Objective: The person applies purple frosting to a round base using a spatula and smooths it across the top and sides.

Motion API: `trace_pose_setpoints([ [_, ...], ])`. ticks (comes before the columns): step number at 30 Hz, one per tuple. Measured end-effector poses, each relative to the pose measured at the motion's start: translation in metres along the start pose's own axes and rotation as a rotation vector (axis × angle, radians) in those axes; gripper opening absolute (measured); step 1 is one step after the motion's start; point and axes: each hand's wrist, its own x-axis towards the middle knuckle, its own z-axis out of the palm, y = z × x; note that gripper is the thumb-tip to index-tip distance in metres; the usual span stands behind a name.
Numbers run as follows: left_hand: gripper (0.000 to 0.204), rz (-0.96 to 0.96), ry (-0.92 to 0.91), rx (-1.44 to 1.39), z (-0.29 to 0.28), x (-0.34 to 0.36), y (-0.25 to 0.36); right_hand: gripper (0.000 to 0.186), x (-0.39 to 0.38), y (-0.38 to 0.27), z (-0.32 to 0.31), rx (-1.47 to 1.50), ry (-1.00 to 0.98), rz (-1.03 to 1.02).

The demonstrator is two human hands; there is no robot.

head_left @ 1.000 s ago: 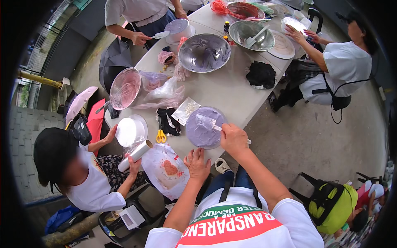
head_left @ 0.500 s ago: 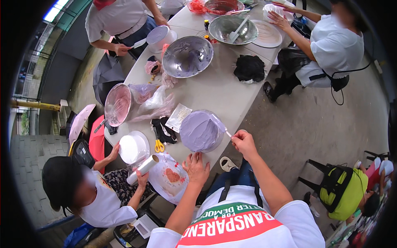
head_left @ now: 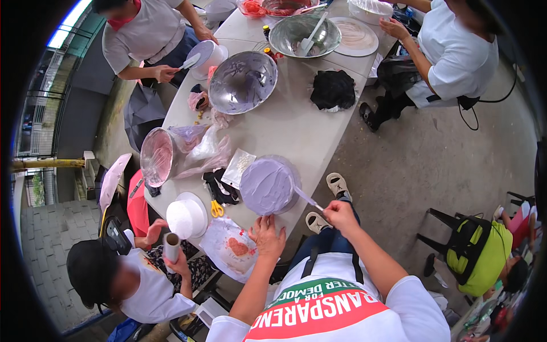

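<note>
A round cake (head_left: 266, 183) covered in lavender frosting stands near the table's close edge. In my right hand (head_left: 340, 218), closed round its handle end, is a narrow frosting spatula (head_left: 307, 198) smeared with lavender. Its far end rests on the right part of the cake's top. My left hand (head_left: 266, 239) has its fingers spread against the near side of the cake's base. Just left of that hand lies a sheet with a red-brown heart drawing (head_left: 238, 246). Yellow-handled scissors (head_left: 217, 209) and a packet of white beads (head_left: 239, 166) lie left of the cake.
A metal bowl (head_left: 243, 82) with purple smears, a pink-smeared bowl (head_left: 159, 157) and plastic bags (head_left: 208, 143) occupy the table's left half. A black cloth bundle (head_left: 332, 90) lies farther right. At left, a person holds a film roll (head_left: 171, 247) beside a white round cake form (head_left: 187, 216).
My right hand has drawn back slightly, showing more of the spatula. The person at left has moved the film roll away from the white form. Across the table, another person's spatula now touches a lavender cake.
</note>
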Motion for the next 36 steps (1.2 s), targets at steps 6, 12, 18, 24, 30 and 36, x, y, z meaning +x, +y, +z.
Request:
trace_pose_setpoints([
  [6, 0.057, -0.027, -0.011, 0.031, 0.000, 0.005, 0.001, 0.013, 0.041, -0.075, 0.002, 0.231, -0.095, 0.053],
  [12, 0.040, -0.025, 0.052, 0.085, 0.011, 0.015, -0.005, 0.013, 0.075, -0.078, 0.002, 0.077, -0.183, 0.112],
  [18, 0.017, -0.128, 0.242, 0.077, 0.027, 0.019, -0.004, 0.013, 0.037, -0.051, -0.041, -0.134, -0.157, 0.107],
  [24, 0.018, -0.243, 0.339, 0.051, 0.037, 0.025, 0.000, 0.013, 0.112, -0.124, -0.014, -0.130, -0.262, 0.045],
  [30, 0.023, -0.311, 0.317, 0.048, 0.034, 0.028, 0.012, 0.011, 0.183, -0.168, 0.027, -0.309, -0.490, 0.169],
  [36, 0.027, -0.373, 0.285, 0.035, 0.034, 0.025, 0.018, 0.012, 0.197, -0.169, 0.013, -0.559, -0.649, 0.074],
])
